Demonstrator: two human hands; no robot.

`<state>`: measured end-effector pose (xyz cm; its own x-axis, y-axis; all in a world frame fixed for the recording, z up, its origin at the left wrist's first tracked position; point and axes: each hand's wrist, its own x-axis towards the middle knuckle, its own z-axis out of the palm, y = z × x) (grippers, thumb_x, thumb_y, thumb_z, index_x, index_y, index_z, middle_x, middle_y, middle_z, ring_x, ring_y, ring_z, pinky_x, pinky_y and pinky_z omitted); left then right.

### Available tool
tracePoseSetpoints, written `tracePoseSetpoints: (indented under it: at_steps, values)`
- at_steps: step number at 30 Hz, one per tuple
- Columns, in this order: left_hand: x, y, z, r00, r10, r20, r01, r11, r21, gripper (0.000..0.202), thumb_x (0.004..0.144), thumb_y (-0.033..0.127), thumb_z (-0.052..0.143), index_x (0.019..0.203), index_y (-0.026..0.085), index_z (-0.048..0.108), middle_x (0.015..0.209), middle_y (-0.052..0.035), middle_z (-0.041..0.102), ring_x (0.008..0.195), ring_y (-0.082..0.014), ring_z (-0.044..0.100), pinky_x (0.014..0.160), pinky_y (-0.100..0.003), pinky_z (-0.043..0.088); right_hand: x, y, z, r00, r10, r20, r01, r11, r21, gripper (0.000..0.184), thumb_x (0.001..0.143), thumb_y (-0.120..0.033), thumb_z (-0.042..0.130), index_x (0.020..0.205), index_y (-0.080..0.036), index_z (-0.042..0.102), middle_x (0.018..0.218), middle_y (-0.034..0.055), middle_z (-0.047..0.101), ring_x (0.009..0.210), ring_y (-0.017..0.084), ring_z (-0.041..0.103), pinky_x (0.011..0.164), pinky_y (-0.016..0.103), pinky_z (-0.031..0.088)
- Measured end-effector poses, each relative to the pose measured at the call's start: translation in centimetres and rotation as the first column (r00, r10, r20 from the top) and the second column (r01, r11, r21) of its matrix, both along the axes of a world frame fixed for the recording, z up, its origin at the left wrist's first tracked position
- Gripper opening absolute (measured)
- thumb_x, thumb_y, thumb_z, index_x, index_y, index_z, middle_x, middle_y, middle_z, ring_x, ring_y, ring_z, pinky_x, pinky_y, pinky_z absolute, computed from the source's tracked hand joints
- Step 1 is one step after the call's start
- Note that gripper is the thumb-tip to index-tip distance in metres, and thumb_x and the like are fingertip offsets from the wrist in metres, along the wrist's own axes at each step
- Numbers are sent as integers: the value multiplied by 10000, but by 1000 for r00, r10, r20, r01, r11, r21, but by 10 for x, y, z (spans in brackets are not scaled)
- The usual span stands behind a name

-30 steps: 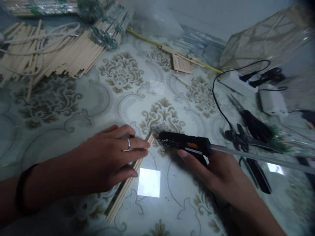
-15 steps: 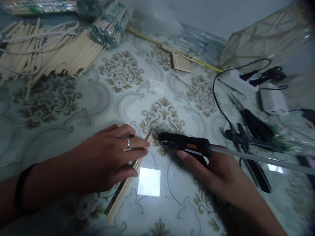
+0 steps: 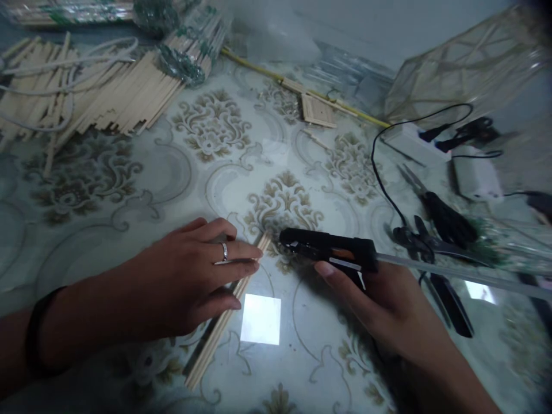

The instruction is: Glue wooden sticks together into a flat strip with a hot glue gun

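- The table (image 3: 319,356) is the biggest thing. Its top is shiny and flowery, and it looks hard and smooth, so thin wood could slide on it. The room is dim, with one bright square of light shining back off the table.
- A big frame (image 3: 457,75) in clear wrap stands at the back right.
- A heap of loose sticks (image 3: 142,86) lies at the far left, with a white cord (image 3: 71,89) over it.
- The left hand (image 3: 202,276) is flat and loose, fingers a bit apart, with tips on some wood.
- The right hand (image 3: 383,299) is curled around a black glue gun.
- The glue gun (image 3: 336,247) looks hard and fairly light. The handle is the place to hold, because the tip may be hot. A long, clear glue stick (image 3: 431,267) pokes out behind.
- The little row of sticks (image 3: 224,328) lies slanted on the table, under the left fingertips, with its far end near the gun's tip. It should be light and stiff, but thin enough to snap. Hold it gently by its sides, near the middle.
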<state>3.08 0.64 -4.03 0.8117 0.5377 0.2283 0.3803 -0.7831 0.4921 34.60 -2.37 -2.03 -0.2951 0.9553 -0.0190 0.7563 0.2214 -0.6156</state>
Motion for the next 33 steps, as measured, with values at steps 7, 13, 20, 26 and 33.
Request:
tracePoseSetpoints:
  at_steps: [7, 13, 20, 26, 33]
  values:
    - [0, 0, 0, 1000, 3, -16, -3, 1000, -2, 269, 1068, 280, 742, 1324, 195, 745, 1491, -81, 773, 1292, -324, 658, 1065, -495, 516, -3, 2, 0, 999, 13, 44, -13, 1000, 10, 272, 1092, -399, 646, 886, -253, 746, 813, 42, 813, 706, 237, 782, 582, 325, 587]
    - [0, -1, 1, 1000, 4, -17, -3, 1000, 31, 264, 1062, 288, 761, 1315, 210, 747, 1418, -87, 800, 1278, -318, 670, 1070, -472, 529, -2, 1, 0, 999, 36, 40, -35, 999, -16, 275, 1108, -374, 635, 892, -245, 746, 836, 49, 799, 728, 228, 774, 595, 313, 570]
    - [1, -1, 0, 1000, -11, 6, 11, 1000, 18, 156, 1062, 258, 758, 1210, 208, 768, 1313, -72, 823, 1197, -285, 700, 1040, -436, 536, 0, 1, -1, 997, 56, 57, -55, 998, -11, 312, 1117, -392, 635, 862, -234, 721, 831, 57, 783, 728, 235, 773, 587, 319, 550]
    - [0, -4, 5, 1000, -2, -10, 2, 1000, -16, 114, 1064, 229, 744, 1176, 213, 757, 1308, -44, 829, 1200, -282, 704, 1029, -442, 519, -1, 0, 2, 992, 111, 52, -112, 994, 12, 318, 1129, -357, 616, 864, -231, 738, 800, 44, 771, 679, 210, 746, 615, 327, 558]
    - [-1, -5, 8, 999, -5, -44, 5, 1000, -4, 235, 1016, 315, 842, 1205, 217, 744, 1329, -52, 819, 1210, -299, 701, 1025, -459, 520, -2, 3, 4, 989, 136, 61, -138, 990, 26, 341, 1137, -349, 596, 844, -216, 709, 734, 34, 725, 603, 185, 696, 560, 316, 514]
